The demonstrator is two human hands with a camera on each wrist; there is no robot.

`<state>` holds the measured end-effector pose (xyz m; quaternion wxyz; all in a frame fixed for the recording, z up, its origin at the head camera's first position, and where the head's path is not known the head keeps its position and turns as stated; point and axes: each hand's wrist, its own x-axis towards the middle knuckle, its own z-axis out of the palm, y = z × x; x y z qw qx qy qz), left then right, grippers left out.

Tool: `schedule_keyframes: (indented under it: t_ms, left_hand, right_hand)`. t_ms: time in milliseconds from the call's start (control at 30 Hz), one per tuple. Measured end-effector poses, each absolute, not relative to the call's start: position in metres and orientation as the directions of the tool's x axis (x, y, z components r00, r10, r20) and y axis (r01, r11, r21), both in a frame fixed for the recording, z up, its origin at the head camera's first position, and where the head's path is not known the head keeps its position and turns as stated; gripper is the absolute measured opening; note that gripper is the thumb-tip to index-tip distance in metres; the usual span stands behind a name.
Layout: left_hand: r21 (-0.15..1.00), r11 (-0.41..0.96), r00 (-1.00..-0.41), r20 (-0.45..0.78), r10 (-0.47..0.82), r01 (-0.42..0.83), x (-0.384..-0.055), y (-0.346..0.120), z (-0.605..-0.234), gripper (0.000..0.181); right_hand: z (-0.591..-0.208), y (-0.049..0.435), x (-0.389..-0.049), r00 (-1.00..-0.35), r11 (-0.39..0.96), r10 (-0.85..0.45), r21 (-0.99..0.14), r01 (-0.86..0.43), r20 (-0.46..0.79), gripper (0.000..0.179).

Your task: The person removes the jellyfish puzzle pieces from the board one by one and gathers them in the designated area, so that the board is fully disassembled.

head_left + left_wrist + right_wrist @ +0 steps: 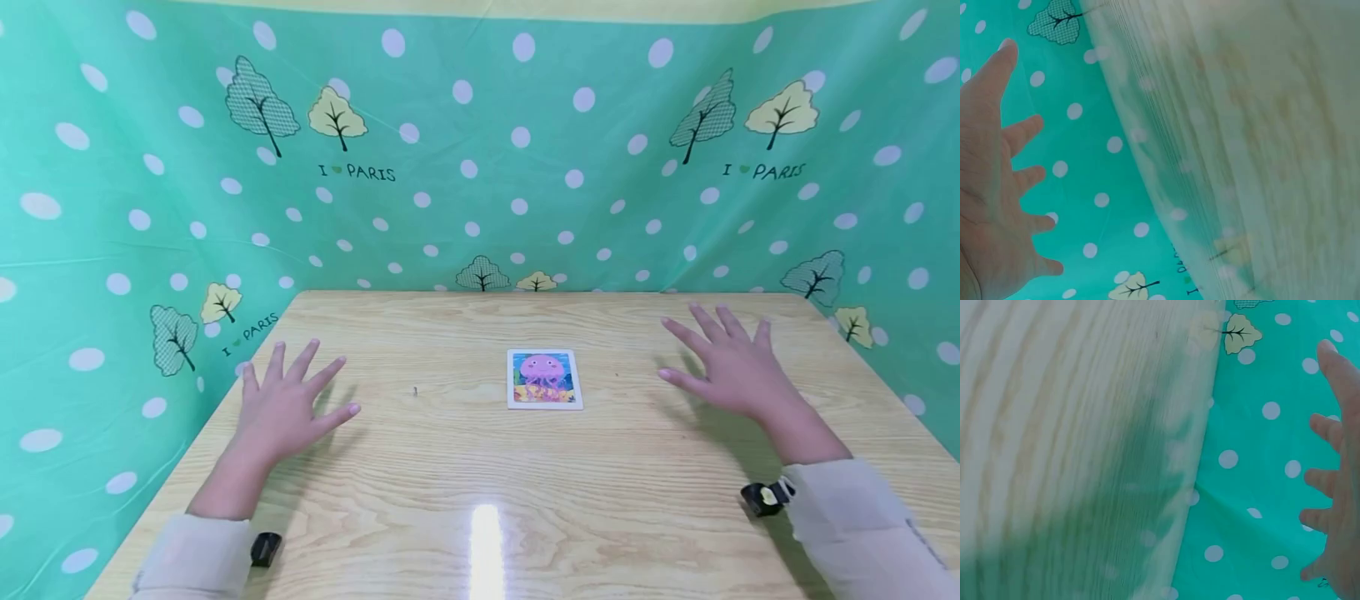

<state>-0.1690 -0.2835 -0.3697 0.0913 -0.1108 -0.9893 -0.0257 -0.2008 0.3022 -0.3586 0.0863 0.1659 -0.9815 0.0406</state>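
Note:
A square card (544, 379) with a white border and a pink jellyfish picture lies flat on the wooden table (465, 450). To its left, my left hand (281, 412) is held over the tabletop with all fingers spread and nothing in it. On the other side of the card, my right hand (731, 367) is spread in the same way, also holding nothing. Both hands are apart from the card. The left wrist view shows the left palm (985, 187) side-on, and the right wrist view shows the right hand (1341, 487) with its fingers stretched out.
A green cloth (480, 167) with white dots and printed trees hangs behind the table and along its sides. A tiny dark speck (415, 391) lies left of the card. A bright light reflection (486, 550) shows on the near tabletop. Each sleeve has a small black device (761, 500) beside it.

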Motion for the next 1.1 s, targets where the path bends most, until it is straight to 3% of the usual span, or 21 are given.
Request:
schedule_keyframes:
  t_ms: [433, 633, 900, 1100]
  left_hand:
    - [0.079, 0.96, -0.946, 0.211, 0.248, 0.269, -0.17, -0.269, -0.371, 0.084]
    - [0.117, 0.941, -0.919, 0.282, 0.275, 0.317, -0.173, -0.262, -0.373, 0.08]
    - [0.235, 0.886, -0.873, 0.394, 0.289, 0.399, -0.174, -0.251, -0.375, 0.073]
    - [0.379, 0.823, -0.878, 0.398, 0.266, 0.422, -0.174, -0.243, -0.375, 0.069]
  right_hand:
    - [-0.358, 0.288, -0.203, -0.908, 0.912, -0.358, -0.126, -0.39, 0.22, 0.083]
    - [-0.362, 0.279, -0.203, -0.884, 0.878, -0.384, -0.192, -0.439, 0.266, 0.083]
    - [-0.365, 0.268, -0.202, -0.827, 0.772, -0.435, -0.327, -0.546, 0.355, 0.078]
    - [-0.362, 0.261, -0.202, -0.851, 0.734, -0.421, -0.434, -0.522, 0.314, 0.077]
